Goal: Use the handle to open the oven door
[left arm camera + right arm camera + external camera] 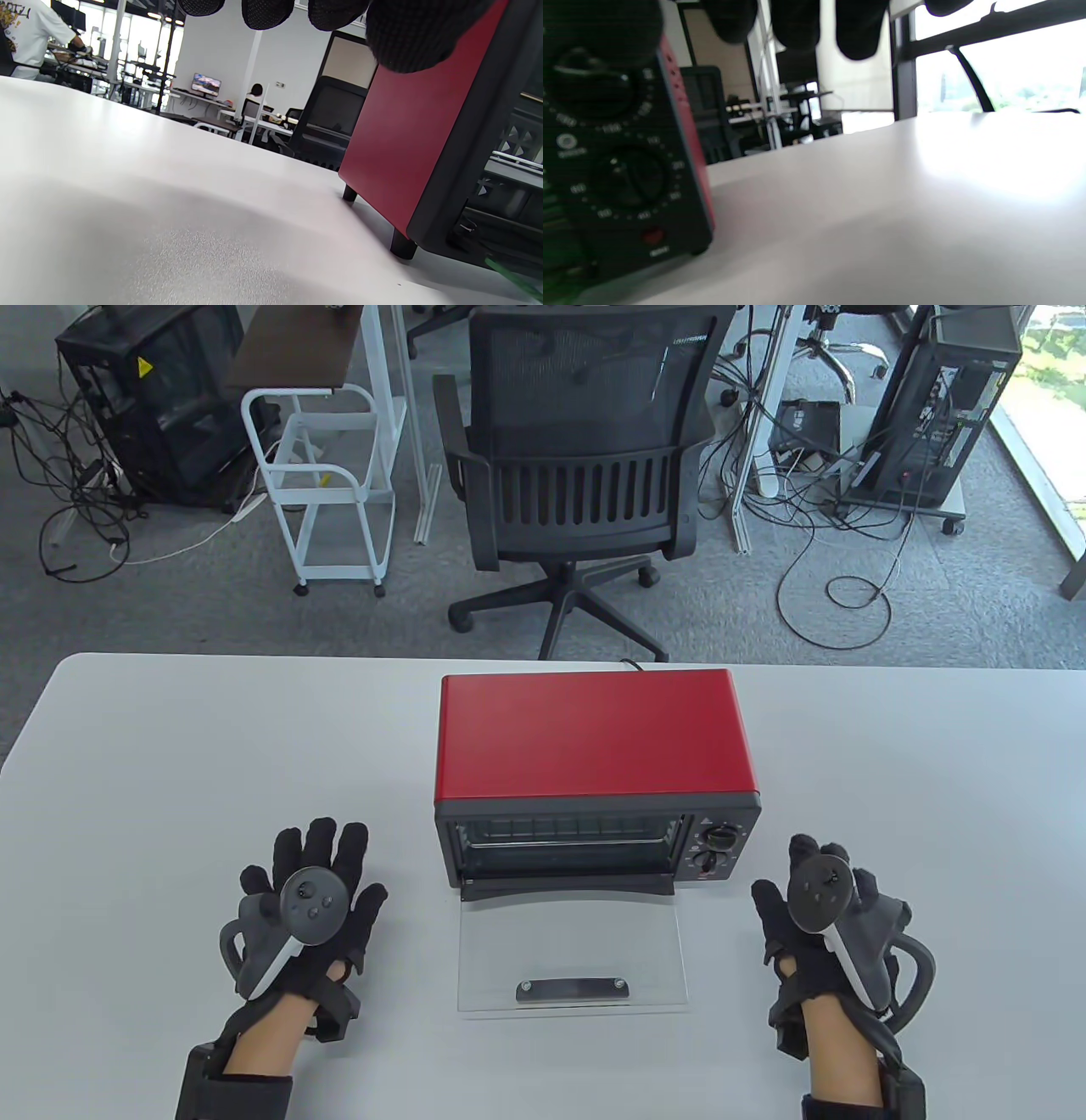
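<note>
A red toaster oven point(594, 734) stands mid-table. Its glass door point(570, 950) is folded down flat onto the table, with the dark handle point(571, 989) at its near edge. My left hand point(314, 891) rests flat on the table to the left of the oven, fingers spread, holding nothing. My right hand point(819, 891) rests on the table to the right of the oven, empty. The left wrist view shows the oven's red side point(407, 140) and my fingertips point(267, 12) at the top. The right wrist view shows the oven's control knobs point(628, 173).
The white table point(170, 780) stretches out on both sides of the oven. A black office chair point(585, 466) and a white wire cart point(327, 483) stand on the floor behind the table, with cables around.
</note>
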The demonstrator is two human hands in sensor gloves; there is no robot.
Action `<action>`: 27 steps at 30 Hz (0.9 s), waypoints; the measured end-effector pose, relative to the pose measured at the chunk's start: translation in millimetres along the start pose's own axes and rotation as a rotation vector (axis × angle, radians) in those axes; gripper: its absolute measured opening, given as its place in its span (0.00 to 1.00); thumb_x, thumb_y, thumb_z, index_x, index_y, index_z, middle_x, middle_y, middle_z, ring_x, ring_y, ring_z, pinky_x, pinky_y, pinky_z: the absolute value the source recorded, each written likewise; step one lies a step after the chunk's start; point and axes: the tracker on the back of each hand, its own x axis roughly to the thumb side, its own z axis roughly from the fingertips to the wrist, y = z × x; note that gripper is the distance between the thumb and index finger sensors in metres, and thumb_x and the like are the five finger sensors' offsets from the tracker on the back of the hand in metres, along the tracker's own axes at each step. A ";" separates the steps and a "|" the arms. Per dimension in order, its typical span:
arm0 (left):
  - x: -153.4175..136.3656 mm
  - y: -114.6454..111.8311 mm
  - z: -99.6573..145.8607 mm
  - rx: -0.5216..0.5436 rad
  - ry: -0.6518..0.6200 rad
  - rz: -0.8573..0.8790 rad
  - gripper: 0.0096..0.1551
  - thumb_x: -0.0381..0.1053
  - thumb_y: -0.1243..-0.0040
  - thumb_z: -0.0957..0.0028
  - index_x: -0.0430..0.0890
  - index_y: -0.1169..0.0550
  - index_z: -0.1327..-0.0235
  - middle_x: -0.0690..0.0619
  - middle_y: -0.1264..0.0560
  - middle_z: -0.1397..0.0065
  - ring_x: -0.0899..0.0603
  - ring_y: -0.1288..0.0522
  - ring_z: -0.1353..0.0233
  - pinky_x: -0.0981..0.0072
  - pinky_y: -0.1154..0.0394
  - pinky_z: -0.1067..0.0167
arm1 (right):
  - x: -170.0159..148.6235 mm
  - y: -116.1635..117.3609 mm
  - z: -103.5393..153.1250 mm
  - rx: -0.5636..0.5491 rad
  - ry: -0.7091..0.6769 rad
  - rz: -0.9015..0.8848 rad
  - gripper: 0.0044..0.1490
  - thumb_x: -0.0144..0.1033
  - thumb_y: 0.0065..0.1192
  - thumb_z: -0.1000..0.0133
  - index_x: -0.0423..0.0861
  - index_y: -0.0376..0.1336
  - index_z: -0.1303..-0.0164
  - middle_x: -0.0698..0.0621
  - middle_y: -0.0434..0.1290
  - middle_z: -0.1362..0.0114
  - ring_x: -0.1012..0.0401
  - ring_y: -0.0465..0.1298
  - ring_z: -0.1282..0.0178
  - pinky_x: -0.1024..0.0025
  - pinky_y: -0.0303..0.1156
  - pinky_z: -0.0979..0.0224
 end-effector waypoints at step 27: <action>-15.4 -4.4 -3.3 0.078 0.056 -0.086 0.42 0.68 0.47 0.51 0.67 0.46 0.22 0.56 0.52 0.11 0.34 0.55 0.09 0.21 0.59 0.28 | 6.5 79.7 -5.5 0.087 -0.117 0.227 0.44 0.75 0.47 0.49 0.76 0.34 0.29 0.65 0.41 0.10 0.53 0.45 0.09 0.35 0.45 0.18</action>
